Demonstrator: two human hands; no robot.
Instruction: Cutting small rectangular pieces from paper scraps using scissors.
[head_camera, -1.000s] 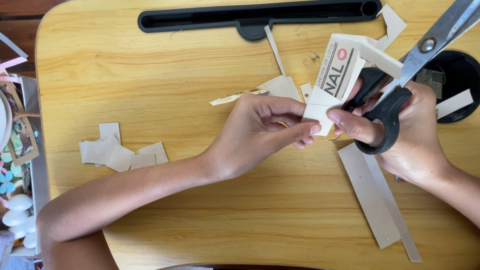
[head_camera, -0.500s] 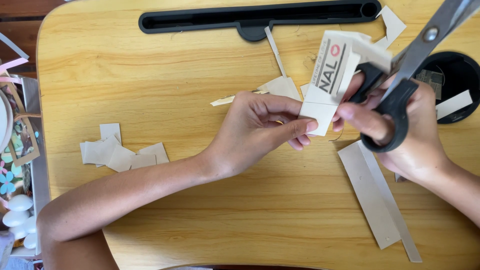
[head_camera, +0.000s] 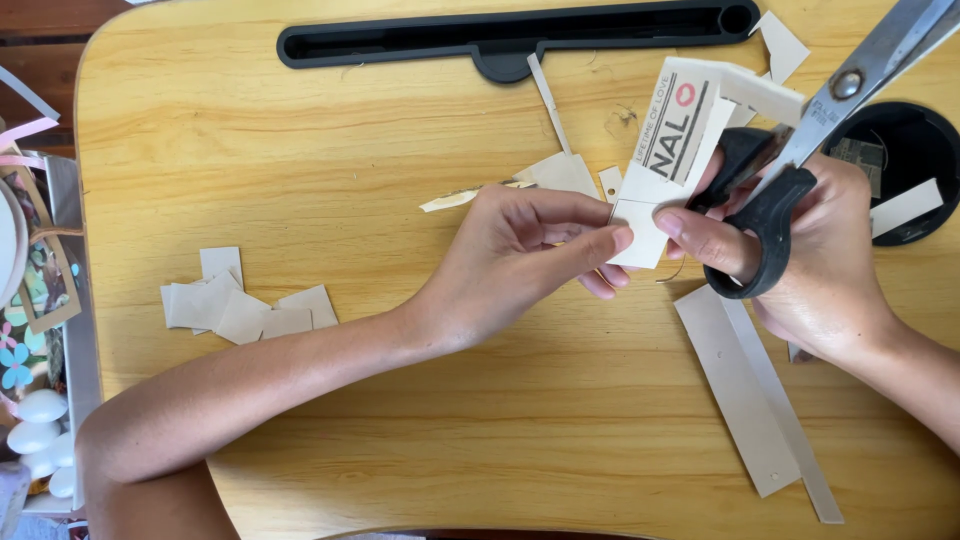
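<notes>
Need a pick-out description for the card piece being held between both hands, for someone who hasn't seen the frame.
Start at the long black slot along the wooden table's far edge, then drop to where the left hand and right hand meet. The white printed card is pinched there. Unlike the plain beige squares at the left and beige strips below, it bears dark print and a red mark.

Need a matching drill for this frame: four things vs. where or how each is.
Things:
1. scissors
2. printed card
3. square pieces
4. long strips

Places:
A. piled on the table's left part
B. lying flat under the right wrist
C. in the right hand, blades up and to the right
D. pinched between the left hand and right fingertips

Pairs: 1-C, 2-D, 3-A, 4-B
</notes>
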